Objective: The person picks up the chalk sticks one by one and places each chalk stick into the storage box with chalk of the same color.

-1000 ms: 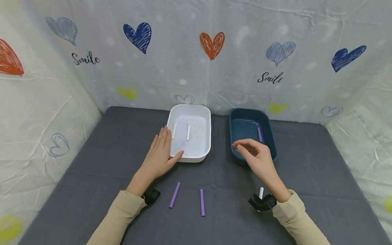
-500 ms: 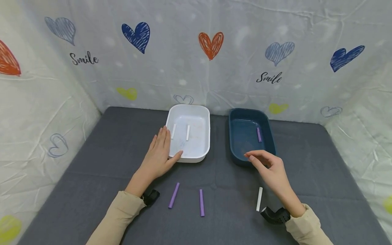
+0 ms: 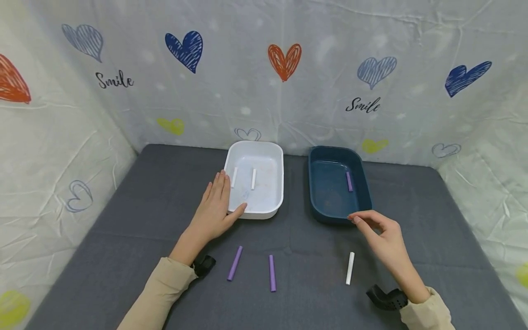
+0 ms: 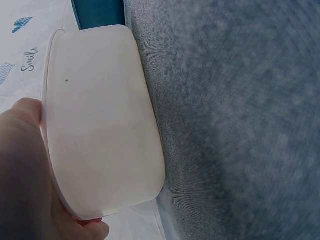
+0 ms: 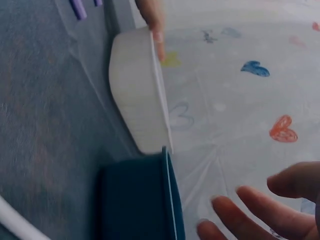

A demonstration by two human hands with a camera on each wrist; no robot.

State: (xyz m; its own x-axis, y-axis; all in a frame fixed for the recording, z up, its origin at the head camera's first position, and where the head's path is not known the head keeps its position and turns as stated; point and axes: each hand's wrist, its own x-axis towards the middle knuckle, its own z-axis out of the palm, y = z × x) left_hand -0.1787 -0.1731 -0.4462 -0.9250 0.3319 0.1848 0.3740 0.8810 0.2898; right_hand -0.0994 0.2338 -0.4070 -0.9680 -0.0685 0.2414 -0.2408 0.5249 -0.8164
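Note:
My left hand (image 3: 212, 208) rests at the near left corner of a white plastic tub (image 3: 282, 183). Its fingers lie straight along the left rim, and the thumb reaches over the near rim. Two white chalk sticks (image 3: 253, 179) lie inside that tub. To its right stands a dark blue tub (image 3: 312, 183) with one purple chalk stick (image 3: 349, 181) in it. My right hand (image 3: 383, 233) hovers by the blue tub's near right corner. In the right wrist view its fingers (image 5: 235, 215) are loosely bent and spread apart from the thumb, with nothing between them.
Two purple chalk sticks (image 3: 234, 263) (image 3: 272, 273) lie on the grey cloth (image 3: 307, 298) in front of the white tub. One white chalk stick (image 3: 349, 268) lies nearer the right hand. A white curtain (image 3: 231, 91) printed with hearts hangs behind and at both sides.
My right hand has drawn back from over the blue tub, toward the right and nearer me, uncovering the white chalk stick on the cloth. The left hand has stayed put.

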